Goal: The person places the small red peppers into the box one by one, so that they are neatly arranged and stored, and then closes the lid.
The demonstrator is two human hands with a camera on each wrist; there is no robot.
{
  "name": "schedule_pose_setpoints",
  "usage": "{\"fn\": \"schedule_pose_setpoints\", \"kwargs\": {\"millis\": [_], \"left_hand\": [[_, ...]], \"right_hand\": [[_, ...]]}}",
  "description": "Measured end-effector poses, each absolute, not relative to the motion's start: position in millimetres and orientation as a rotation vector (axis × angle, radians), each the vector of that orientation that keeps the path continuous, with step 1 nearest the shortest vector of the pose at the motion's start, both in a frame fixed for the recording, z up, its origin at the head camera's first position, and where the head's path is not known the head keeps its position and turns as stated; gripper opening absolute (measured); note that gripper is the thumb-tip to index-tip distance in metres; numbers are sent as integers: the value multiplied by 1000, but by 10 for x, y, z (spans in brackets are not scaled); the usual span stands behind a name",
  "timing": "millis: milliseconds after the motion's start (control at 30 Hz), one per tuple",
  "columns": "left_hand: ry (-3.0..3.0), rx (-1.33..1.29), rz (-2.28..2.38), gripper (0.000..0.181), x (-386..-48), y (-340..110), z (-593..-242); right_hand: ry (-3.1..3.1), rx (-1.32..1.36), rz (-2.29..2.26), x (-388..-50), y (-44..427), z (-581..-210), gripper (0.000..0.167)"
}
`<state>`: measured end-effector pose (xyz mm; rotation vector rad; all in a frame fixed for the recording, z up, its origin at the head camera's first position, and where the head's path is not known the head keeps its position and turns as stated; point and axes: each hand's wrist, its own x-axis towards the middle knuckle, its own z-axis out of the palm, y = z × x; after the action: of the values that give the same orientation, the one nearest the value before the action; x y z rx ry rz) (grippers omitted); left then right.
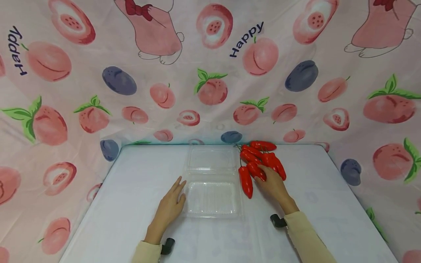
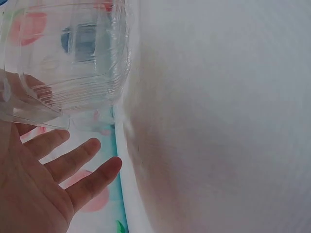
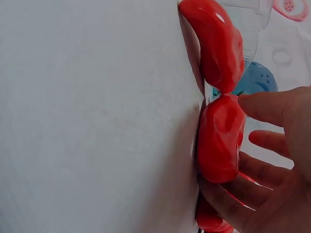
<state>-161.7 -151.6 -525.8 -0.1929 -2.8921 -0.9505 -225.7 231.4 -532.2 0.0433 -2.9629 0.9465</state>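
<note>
The head view shows the whole white surface (image 1: 131, 190): a clear plastic container (image 1: 210, 197) lies opened flat, with a heap of red peppers (image 1: 268, 160) to its right. The left hand (image 1: 169, 206) lies at the container's left edge; only the left wrist view shows its palm side, fingers spread and holding nothing. The right hand (image 1: 273, 185) reaches the heap's near side; the right wrist view reveals thumb and fingers gripping one pepper (image 3: 221, 138), a detail partly hidden from above.
</note>
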Motion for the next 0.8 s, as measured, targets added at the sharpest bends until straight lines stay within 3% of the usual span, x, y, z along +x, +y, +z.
{"fn": "schedule_pose_setpoints", "kwargs": {"millis": [800], "left_hand": [[-2871, -194, -970, 45, -1619, -1513, -5295]], "right_hand": [[-2922, -11, 1002, -2292, 2295, -5318, 57]]}}
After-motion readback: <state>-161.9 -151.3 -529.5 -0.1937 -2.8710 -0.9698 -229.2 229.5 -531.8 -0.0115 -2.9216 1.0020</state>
